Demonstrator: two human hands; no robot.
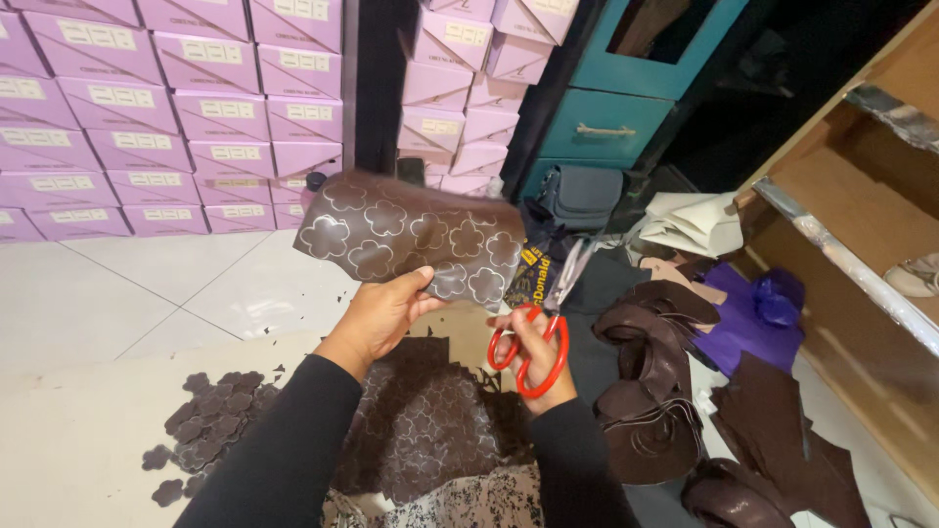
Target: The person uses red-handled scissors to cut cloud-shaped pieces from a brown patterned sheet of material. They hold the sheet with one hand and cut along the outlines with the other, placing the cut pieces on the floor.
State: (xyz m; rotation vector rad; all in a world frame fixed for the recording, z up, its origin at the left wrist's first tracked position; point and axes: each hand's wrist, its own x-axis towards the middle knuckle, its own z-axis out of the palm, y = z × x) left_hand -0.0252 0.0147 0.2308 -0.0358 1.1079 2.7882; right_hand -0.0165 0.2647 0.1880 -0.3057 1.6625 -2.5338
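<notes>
One brown leather sheet (406, 235), glossy and marked with pale flower outlines, raised at centre; the left hand (383, 311) pinches its near edge, seemingly to keep it taut. The right hand (536, 354) grips red-handled scissors (528, 348) just below the sheet's right corner. Cut flower pieces (207, 422) lie heaped near left; lilac boxes (166, 108) are stacked far left.
</notes>
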